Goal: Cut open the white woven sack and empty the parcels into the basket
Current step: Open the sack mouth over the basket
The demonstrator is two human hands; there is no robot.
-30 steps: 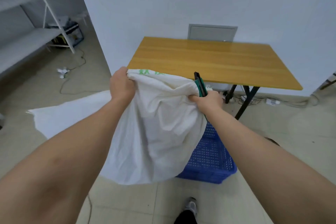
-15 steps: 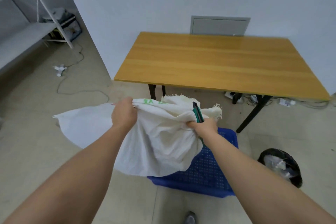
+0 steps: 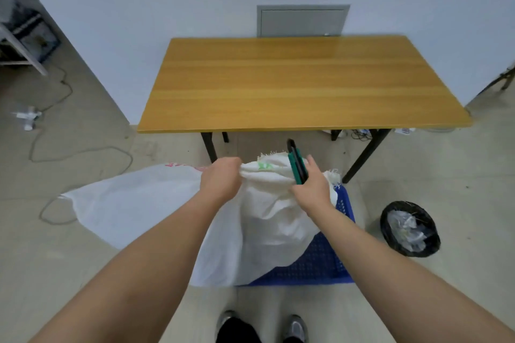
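Nearest, the blue basket [image 3: 312, 267] sits on the floor just ahead of the person's feet, slightly right of centre, and most of it is covered by the white sack [image 3: 267, 220]. The sack drapes over the basket's left and middle, with its long axis running up and away from the near rim to the bunched, frayed end held above the basket's far side. A flat part of the sack trails off to the left across the floor.

At that far, raised end both hands meet the cloth. The left hand [image 3: 221, 179] grips a bunch of the sack on the left. The right hand [image 3: 313, 189], just right of it, holds a green and black knife [image 3: 296, 166] pointing up and away, its fingers partly straightened against the cloth. No parcels are visible; the basket's inside is hidden.

Both hands are about equally close to the sack's top edge, so lifting that end further looks like the likely way to shake out anything left inside. Beyond stands the wooden bench [image 3: 301, 83].
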